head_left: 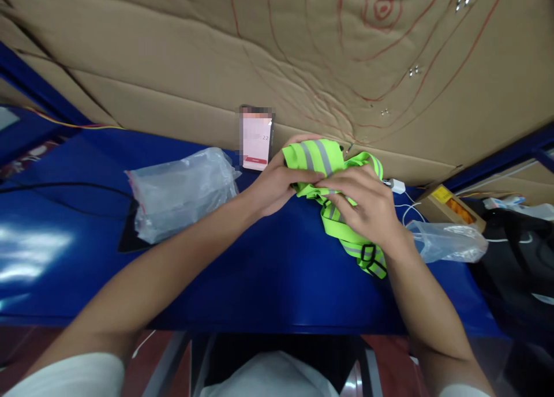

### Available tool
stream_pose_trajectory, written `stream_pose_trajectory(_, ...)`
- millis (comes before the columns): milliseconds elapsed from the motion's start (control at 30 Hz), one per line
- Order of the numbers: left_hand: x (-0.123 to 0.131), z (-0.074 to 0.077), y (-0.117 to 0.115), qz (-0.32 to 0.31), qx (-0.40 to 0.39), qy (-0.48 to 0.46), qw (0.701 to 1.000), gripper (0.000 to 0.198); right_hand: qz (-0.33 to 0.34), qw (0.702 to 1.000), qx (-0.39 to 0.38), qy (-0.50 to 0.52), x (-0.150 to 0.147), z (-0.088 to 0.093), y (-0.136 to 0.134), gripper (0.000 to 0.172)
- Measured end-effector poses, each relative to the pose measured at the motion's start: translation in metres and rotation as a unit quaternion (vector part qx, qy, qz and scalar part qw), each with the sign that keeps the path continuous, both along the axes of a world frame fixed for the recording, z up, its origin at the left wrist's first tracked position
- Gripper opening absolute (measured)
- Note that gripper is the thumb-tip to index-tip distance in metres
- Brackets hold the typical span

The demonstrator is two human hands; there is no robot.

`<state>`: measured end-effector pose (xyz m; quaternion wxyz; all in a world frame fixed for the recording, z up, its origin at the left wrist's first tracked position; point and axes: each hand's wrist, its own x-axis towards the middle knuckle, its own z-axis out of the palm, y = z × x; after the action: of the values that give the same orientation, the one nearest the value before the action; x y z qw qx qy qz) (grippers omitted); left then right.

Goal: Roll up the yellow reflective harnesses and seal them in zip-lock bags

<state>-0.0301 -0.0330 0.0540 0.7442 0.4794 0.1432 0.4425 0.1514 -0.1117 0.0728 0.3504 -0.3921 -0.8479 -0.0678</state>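
Observation:
A neon yellow-green reflective vest (322,157) with grey stripes lies bunched on the blue table (259,276), its straps and black buckle trailing toward the near right. My left hand (277,180) grips the folded part from the left, fingers closed on the fabric. My right hand (363,203) rests on top of the vest with its fingers pressing and pinching the fabric next to the left hand.
A stack of clear plastic bags (179,192) lies to the left. A phone (256,138) leans against the cardboard wall (277,56). At the right are a crumpled clear bag (450,241), a white charger with cable (396,185) and a small yellow box (452,206).

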Motion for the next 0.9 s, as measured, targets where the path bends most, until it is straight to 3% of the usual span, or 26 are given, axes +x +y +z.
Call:
stream_pose_trajectory(133, -0.006, 0.002, -0.002, -0.043, -0.013, 0.008, 0.999, 0.054, -0.036, 0.998, 0.016, 0.044, -0.006, 0.003, 0.0, 0.013)
stream_pose_trajectory(267, -0.01, 0.005, -0.01, -0.115, -0.007, 0.035, 0.993, 0.057, -0.043, 0.986, -0.075, 0.142, -0.007, 0.012, -0.003, 0.06)
stream_pose_trajectory(300, -0.01, 0.006, -0.011, -0.137, 0.01, 0.038, 0.99, 0.064, -0.027, 0.983, -0.109, 0.148, -0.007, 0.014, -0.004, 0.068)
stream_pose_trajectory(367, -0.011, 0.009, -0.013, -0.153, 0.057, 0.051, 0.985, 0.075, 0.01, 0.974, -0.168, 0.152, -0.006, 0.019, -0.006, 0.067)
stream_pose_trajectory(433, -0.011, 0.009, -0.013, -0.122, 0.096, 0.084, 0.984, 0.075, 0.035, 0.967, -0.191, 0.166, -0.006, 0.02, -0.005, 0.059)
stream_pose_trajectory(533, -0.016, 0.004, -0.015, -0.067, 0.122, 0.149, 0.979, 0.061, 0.063, 0.963, -0.194, 0.175, -0.007, 0.011, -0.002, 0.052)
stream_pose_trajectory(733, -0.036, -0.033, -0.034, -0.024, 0.137, 0.218, 0.966, 0.057, 0.069, 0.949, -0.222, 0.214, -0.024, -0.042, -0.011, 0.043)
stream_pose_trajectory(800, -0.041, -0.046, -0.043, 0.005, 0.151, 0.248, 0.957, 0.053, 0.057, 0.951, -0.232, 0.198, -0.029, -0.053, -0.022, 0.045)
stream_pose_trajectory(900, -0.047, -0.057, -0.049, 0.035, 0.134, 0.292, 0.946, 0.052, -0.01, 0.973, -0.205, 0.104, -0.018, -0.052, -0.048, 0.051)
